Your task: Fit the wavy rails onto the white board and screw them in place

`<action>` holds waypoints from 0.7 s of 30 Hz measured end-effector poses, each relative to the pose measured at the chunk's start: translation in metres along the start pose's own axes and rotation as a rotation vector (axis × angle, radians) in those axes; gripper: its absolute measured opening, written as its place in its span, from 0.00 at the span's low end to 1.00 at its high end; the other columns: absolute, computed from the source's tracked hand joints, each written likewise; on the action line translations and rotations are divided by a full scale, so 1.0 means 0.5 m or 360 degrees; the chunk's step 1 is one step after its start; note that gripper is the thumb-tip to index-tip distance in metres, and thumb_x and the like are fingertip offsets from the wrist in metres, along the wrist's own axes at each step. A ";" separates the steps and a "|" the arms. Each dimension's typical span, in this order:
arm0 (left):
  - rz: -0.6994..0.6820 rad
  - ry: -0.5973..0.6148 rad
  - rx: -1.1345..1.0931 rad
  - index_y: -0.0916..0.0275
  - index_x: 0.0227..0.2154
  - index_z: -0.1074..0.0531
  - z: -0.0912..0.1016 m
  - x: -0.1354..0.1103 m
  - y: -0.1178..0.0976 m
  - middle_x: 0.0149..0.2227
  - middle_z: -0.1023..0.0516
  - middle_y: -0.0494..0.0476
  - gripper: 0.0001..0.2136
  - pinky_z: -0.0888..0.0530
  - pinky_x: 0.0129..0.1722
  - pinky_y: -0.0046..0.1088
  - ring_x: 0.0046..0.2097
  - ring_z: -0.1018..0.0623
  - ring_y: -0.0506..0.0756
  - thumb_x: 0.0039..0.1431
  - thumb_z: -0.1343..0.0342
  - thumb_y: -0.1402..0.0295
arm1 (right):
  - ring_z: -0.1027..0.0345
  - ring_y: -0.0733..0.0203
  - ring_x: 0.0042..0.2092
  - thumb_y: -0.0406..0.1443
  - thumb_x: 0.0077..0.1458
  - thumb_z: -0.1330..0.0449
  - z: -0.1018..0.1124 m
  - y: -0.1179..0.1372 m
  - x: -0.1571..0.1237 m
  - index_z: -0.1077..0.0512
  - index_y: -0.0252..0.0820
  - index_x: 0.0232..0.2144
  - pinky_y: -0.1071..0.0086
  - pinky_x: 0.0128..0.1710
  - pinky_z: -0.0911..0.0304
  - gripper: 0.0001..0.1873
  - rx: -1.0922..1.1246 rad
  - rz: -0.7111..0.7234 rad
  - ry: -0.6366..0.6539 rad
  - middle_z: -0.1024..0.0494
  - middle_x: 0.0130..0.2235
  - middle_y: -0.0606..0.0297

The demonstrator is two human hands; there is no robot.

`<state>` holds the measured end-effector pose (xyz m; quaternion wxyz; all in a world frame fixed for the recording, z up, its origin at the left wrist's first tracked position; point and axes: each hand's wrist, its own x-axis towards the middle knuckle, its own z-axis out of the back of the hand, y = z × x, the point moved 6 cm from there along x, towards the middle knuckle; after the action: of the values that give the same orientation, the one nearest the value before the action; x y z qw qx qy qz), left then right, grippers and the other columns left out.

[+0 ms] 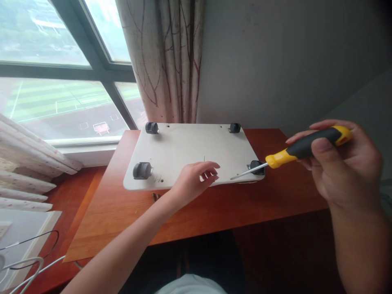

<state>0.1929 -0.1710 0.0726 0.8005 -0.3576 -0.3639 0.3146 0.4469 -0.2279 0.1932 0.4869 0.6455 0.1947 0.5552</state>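
Observation:
A pale board (183, 151) lies upside down on the reddish wooden desk (269, 200), with a black caster wheel (142, 170) at each corner. My right hand (343, 163) is closed round a screwdriver (303, 150) with a black and yellow handle; its metal tip points left toward the board's near edge, close to the front right caster (256, 167). My left hand (196, 179) rests on the board's near edge with fingers curled and pinched together; what they hold is too small to make out.
Small dark screws (155, 197) lie on the desk just in front of the board. A patterned curtain (165, 57) and a window (61, 81) stand behind. Cables (33, 253) trail at the lower left. A grey wall (275, 61) is at the back right.

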 end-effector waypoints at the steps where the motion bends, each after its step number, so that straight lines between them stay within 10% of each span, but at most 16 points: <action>1: -0.0013 0.0012 -0.0024 0.60 0.45 0.24 -0.014 0.011 0.002 0.35 0.18 0.53 0.10 0.23 0.36 0.24 0.33 0.21 0.49 0.61 0.40 0.74 | 0.25 0.57 0.32 0.39 0.51 0.30 -0.005 0.004 0.006 0.29 0.44 0.40 0.72 0.19 0.42 0.16 -0.0021 0.0050 0.0015 0.19 0.34 0.59; 21: -0.0166 0.0153 -0.0007 0.61 0.50 0.26 -0.134 0.089 0.003 0.38 0.17 0.56 0.13 0.23 0.37 0.24 0.36 0.18 0.52 0.63 0.41 0.74 | 0.23 0.60 0.39 0.38 0.55 0.31 0.006 0.002 0.021 0.28 0.43 0.44 0.67 0.40 0.28 0.16 -0.0400 0.0230 0.0124 0.19 0.37 0.62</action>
<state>0.2705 -0.1591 0.0551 0.8315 -0.3546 -0.3439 0.2543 0.4527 -0.2211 0.1997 0.5148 0.5698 0.0953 0.6334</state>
